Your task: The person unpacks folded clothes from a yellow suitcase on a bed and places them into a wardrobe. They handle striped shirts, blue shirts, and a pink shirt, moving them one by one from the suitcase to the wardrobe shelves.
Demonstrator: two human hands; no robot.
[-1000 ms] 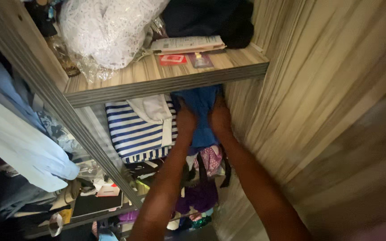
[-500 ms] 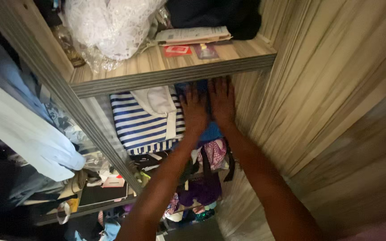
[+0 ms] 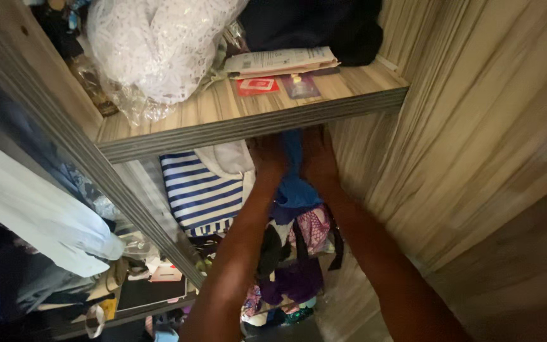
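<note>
Both my hands reach into a wardrobe compartment under a wooden shelf (image 3: pixel 254 120). My left hand (image 3: pixel 266 157) and my right hand (image 3: pixel 316 155) press side by side on a folded blue garment (image 3: pixel 294 183) that lies on a pile of clothes. The fingertips are hidden beneath the shelf's edge. Left of the blue garment lies a blue-and-white striped cloth (image 3: pixel 199 193) with a white piece (image 3: pixel 226 157) on top.
On the shelf above sit a white lacy bundle (image 3: pixel 153 44), a dark garment (image 3: pixel 314 24), a folded paper (image 3: pixel 280 61) and a red card (image 3: pixel 257 85). Pink and purple clothes (image 3: pixel 305 253) hang below. A light blue shirt (image 3: pixel 39 215) hangs left. The wooden wardrobe wall (image 3: pixel 476 126) stands right.
My hands have pushed deeper under the shelf with the blue garment, so the fingers are now partly hidden. The view has shifted slightly.
</note>
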